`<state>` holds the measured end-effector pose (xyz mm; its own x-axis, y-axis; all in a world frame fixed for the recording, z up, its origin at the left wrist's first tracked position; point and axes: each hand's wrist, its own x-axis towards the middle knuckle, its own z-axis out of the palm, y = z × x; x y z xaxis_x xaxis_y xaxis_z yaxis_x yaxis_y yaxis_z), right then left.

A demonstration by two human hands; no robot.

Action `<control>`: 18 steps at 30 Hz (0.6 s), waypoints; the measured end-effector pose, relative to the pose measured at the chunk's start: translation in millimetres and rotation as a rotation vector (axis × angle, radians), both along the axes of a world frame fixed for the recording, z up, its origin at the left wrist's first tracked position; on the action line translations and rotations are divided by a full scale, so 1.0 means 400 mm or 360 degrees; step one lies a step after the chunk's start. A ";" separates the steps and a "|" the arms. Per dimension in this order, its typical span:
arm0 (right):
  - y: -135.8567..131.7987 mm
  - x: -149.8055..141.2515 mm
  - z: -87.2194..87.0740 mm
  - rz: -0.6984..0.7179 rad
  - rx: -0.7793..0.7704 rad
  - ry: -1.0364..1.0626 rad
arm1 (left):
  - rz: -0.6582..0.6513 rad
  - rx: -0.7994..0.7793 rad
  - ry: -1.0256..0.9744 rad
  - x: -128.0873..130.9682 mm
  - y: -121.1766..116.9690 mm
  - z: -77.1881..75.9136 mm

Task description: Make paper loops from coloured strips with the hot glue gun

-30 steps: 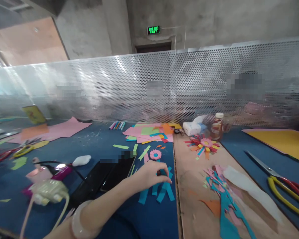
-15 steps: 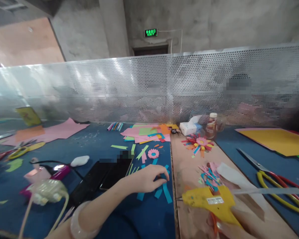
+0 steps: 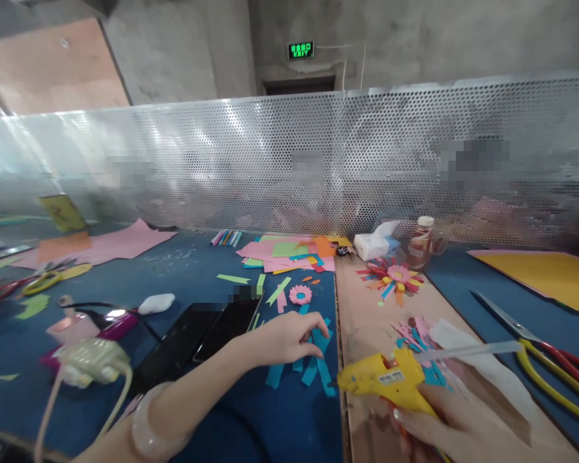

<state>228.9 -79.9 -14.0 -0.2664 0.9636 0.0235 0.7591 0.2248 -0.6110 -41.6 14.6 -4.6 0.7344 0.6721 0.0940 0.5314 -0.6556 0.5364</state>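
Observation:
My right hand is wrapped round the handle of a yellow hot glue gun, its nozzle pointing left over the cardboard's edge. A clear glue stick sticks out of the gun's back. Hovering over several blue paper strips, my left hand has its thumb and forefinger apart with nothing visible between them. Just beyond it lies a pink paper flower with a blue centre. Green paper strips are scattered beside the flower.
Cardboard bears a multicoloured paper flower and paper scraps. Large scissors lie right. Phones, a cable plug and markers are left. A tissue pack and bottle stand at the back.
My right hand has brought the glue gun left, nearer the blue strips. My left hand has shifted slightly, its thumb and forefinger a bit farther apart. The view has tilted a little.

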 end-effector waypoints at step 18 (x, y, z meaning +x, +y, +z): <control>0.004 -0.025 0.025 0.0433 0.0113 -0.0670 | -0.0007 0.0086 0.0029 0.007 0.009 -0.008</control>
<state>219.0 -78.2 -3.9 -0.5078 0.8580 -0.0769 0.8446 0.4784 -0.2403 -38.6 18.2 -7.7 0.7392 0.6633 0.1166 0.5380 -0.6858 0.4902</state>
